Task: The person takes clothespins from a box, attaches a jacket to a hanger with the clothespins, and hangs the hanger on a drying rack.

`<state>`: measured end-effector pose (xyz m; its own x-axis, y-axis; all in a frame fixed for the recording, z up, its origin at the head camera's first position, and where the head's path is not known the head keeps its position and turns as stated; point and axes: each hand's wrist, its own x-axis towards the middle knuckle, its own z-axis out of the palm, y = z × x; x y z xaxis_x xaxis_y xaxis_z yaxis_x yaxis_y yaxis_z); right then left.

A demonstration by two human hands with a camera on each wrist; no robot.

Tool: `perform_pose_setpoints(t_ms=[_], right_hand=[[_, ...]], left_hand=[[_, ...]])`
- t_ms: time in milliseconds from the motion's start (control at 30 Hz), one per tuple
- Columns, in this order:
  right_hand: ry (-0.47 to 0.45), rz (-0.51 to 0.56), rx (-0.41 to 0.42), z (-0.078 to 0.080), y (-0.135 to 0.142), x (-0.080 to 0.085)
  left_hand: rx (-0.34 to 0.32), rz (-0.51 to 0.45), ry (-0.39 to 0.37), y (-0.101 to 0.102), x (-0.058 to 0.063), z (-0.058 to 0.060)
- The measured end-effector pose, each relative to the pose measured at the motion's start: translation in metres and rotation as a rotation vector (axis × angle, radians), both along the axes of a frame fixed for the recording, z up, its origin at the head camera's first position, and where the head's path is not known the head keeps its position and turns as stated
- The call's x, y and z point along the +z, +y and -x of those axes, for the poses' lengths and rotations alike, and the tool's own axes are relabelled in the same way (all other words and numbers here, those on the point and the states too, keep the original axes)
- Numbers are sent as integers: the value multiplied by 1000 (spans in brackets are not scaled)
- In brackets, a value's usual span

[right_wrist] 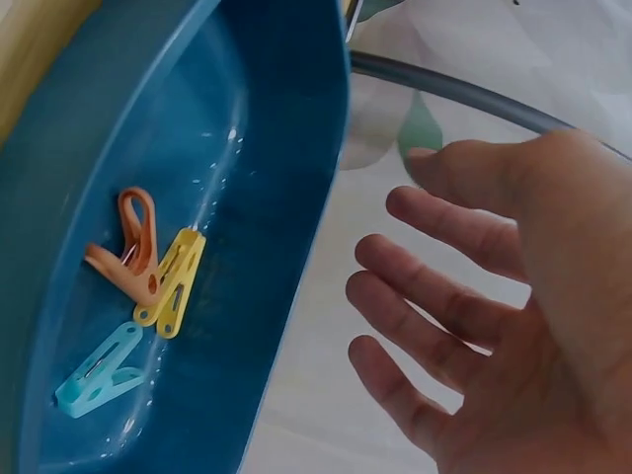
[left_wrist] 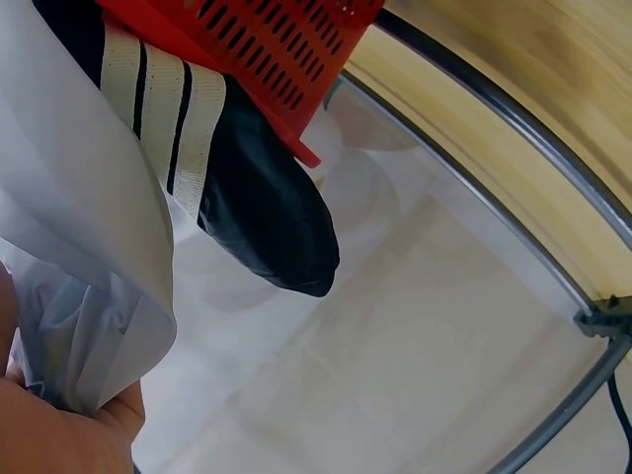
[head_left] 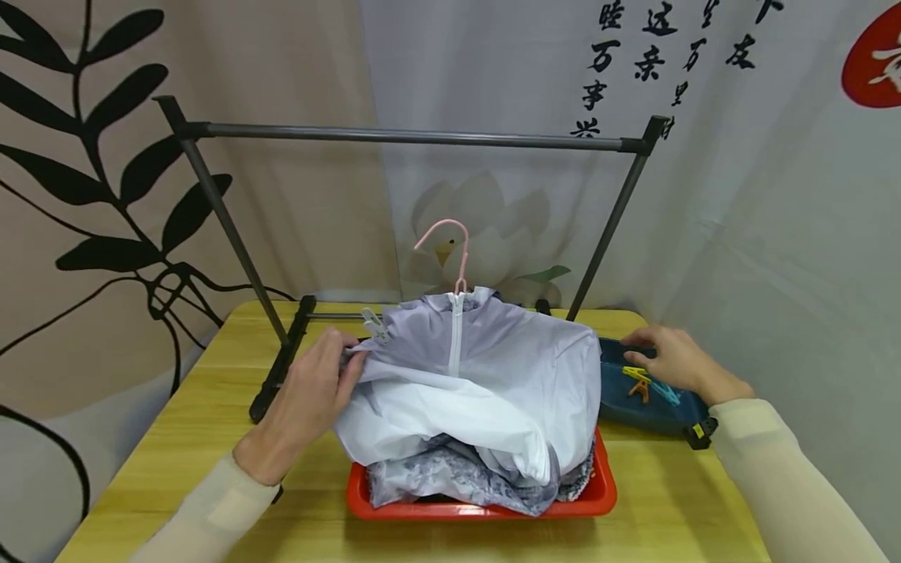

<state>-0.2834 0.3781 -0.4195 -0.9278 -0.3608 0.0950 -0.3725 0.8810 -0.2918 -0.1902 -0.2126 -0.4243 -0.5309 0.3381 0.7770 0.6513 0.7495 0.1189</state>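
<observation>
My left hand pinches the shoulder of a pale grey and white zip-up jacket, thumb and fingers around the fabric. A pink hanger rises from its collar, and a whitish clothespin sits at the shoulder near my fingers. The left wrist view shows the gathered cloth in that hand. My right hand, fingers loosely spread and holding nothing, is above the blue bin. Inside the bin lie a yellow clothespin, an orange one and a light blue one.
Under the jacket, a red basket holds patterned grey clothing. A dark striped cloth piece hangs beside the basket. Behind stands a grey metal rack on the wooden table, before a printed curtain.
</observation>
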Motion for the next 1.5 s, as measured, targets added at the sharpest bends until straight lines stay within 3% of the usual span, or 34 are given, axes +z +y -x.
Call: perform_pose_setpoints(t_ms=[333, 933, 1500], right_hand=[[-55, -36, 23, 13, 10, -15], [-228, -91, -5, 24, 11, -20], [-294, -136, -25, 34, 11, -30]], left_hand=[[7, -1, 0, 1, 0, -2], [1, 10, -3, 0, 3, -2], [-24, -2, 8, -2, 2, -2]])
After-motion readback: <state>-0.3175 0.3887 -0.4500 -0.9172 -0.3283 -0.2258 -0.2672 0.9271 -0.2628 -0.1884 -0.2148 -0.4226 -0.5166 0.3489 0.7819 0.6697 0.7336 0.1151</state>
